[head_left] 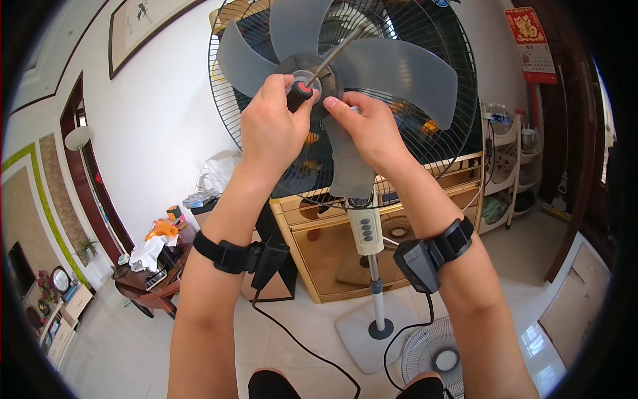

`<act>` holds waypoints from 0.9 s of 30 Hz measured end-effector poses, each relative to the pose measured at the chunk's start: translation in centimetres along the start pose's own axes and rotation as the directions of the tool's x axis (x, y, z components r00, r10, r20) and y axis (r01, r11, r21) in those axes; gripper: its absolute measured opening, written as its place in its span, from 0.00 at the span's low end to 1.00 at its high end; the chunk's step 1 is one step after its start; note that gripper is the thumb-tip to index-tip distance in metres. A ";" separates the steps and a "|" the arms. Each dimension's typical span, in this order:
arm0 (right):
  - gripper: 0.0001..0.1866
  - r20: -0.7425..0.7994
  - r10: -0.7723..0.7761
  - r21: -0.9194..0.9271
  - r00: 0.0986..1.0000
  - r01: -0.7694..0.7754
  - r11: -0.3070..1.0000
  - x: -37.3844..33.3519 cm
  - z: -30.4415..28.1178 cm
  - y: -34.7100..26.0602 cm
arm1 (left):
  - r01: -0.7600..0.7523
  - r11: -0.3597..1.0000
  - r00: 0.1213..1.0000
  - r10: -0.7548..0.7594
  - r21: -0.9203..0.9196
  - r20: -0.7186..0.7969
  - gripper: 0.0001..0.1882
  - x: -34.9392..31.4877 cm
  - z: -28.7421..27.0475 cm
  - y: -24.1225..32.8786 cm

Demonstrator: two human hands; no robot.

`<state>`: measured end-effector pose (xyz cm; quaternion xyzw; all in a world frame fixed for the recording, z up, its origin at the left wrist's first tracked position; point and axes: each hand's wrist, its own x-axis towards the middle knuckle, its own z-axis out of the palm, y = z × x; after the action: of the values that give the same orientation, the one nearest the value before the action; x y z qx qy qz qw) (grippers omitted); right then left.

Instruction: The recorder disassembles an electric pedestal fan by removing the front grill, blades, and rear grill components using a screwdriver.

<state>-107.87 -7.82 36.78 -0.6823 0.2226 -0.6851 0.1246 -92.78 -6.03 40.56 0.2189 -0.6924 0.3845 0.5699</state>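
Observation:
A standing fan with its front open fills the upper middle, its grey translucent blades (pixel 405 73) in front of the black wire rear grille (pixel 465 100). My left hand (pixel 269 123) is closed around a screwdriver (pixel 300 95) with a black and red handle. Its metal shaft slants up and right across the blades. The left fingertips also lie by the round hub (pixel 327 80) at the blades' centre. My right hand (pixel 372 130) is closed at the hub's lower right edge, thumb on the rim. Its fingers curl partly out of sight around the blade root.
Below are the fan's control box (pixel 365 231), pole and square base (pixel 372 332). The removed front grille (pixel 432 356) lies on the floor. Behind stands a gold-framed cabinet (pixel 332 266); a shelf rack (pixel 508 166) is right, a cluttered wooden table (pixel 149 286) left. Cables hang from both wrist straps.

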 end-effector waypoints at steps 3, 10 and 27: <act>0.23 0.005 0.013 -0.021 1.000 -0.013 1.000 0.2 -0.1 0.1 | 0.064 0.998 0.998 -0.064 0.011 -0.020 0.16 0.1 0.2 0.5; 0.23 0.002 -0.003 -0.042 1.000 0.003 0.999 0.3 -0.3 0.0 | 0.210 0.977 0.975 -0.212 -0.029 -0.067 0.14 0.0 0.3 2.0; 0.24 -0.019 -0.016 0.008 1.000 0.016 1.000 0.3 -0.1 1.1 | 0.157 0.983 0.987 -0.152 -0.092 0.061 0.13 1.1 0.3 1.4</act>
<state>-108.11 -8.93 36.50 -0.6770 0.2154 -0.6935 0.1197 -94.26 -5.24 41.16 0.2544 -0.7061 0.2993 0.5891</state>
